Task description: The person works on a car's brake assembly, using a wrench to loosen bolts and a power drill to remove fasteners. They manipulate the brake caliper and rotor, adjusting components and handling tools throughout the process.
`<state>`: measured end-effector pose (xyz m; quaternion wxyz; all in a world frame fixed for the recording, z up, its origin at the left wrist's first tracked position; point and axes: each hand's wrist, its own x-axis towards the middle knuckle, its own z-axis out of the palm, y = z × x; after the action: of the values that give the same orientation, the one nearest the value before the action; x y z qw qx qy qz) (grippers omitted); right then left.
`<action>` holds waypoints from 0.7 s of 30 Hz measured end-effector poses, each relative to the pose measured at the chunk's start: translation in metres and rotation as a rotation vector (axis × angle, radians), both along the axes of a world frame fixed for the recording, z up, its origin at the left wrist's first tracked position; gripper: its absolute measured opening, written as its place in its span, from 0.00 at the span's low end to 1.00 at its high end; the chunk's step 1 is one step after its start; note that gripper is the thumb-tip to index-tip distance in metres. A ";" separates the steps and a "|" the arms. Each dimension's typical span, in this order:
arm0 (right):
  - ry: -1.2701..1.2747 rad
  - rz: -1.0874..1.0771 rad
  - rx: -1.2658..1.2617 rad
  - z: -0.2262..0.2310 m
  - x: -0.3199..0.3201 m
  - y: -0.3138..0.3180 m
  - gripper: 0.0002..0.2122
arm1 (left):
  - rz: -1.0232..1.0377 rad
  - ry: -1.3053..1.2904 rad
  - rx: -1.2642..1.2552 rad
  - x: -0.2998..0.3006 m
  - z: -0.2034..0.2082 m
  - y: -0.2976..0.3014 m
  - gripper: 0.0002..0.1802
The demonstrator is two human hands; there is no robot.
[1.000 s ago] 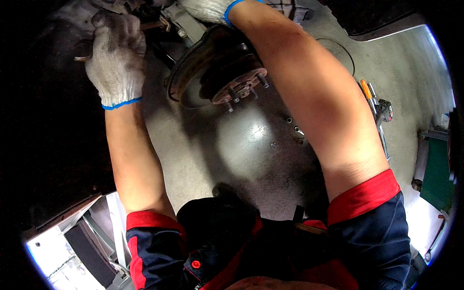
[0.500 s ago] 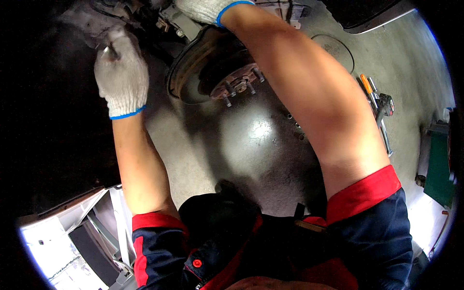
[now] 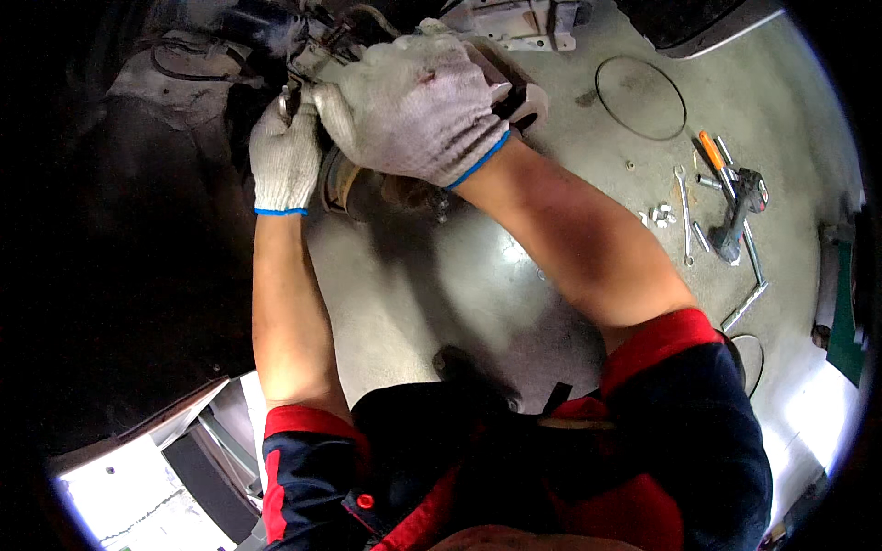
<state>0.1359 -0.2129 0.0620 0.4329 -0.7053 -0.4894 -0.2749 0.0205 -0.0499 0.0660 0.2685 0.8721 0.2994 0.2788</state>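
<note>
Both my hands wear off-white knit gloves with blue cuffs, and they meet at the wheel-well parts of a raised vehicle. My left hand (image 3: 285, 165) is closed, and a small shiny metal end stands out by its thumb; the rest of that piece is hidden. My right hand (image 3: 418, 101) curls over the parts above the wheel hub, its thumb reaching to the left hand's fingertips. What its fingers close on is out of sight. A rusty curved metal part (image 3: 524, 96) shows beyond its knuckles. Below it, the wheel hub (image 3: 409, 191) is mostly covered and in shadow.
On the floor to the right lie a combination wrench (image 3: 683, 211), an orange-handled screwdriver (image 3: 712, 151), a cordless power tool (image 3: 740, 220), a long-handled bar (image 3: 746, 308) and several small metal pieces (image 3: 660, 216). A thin black ring (image 3: 597, 92) lies farther off. Dark bodywork fills the left.
My right hand has come down and back from the top edge to beside the left hand. The left hand has shifted right. My view has moved, showing more floor tools.
</note>
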 end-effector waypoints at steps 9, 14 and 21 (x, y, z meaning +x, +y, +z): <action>-0.001 0.028 -0.060 0.000 0.000 0.000 0.13 | 0.018 0.034 0.178 0.002 0.008 -0.013 0.14; -0.021 0.017 -0.049 0.000 0.003 0.000 0.10 | 0.171 0.094 0.139 0.010 0.024 -0.033 0.16; 0.049 0.035 -0.002 -0.005 0.003 0.005 0.15 | -0.065 -0.292 -0.423 0.003 0.008 0.009 0.12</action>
<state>0.1388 -0.2080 0.0574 0.4489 -0.7036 -0.4911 -0.2492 0.0230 -0.0412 0.0742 0.4941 0.7562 0.2810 0.3241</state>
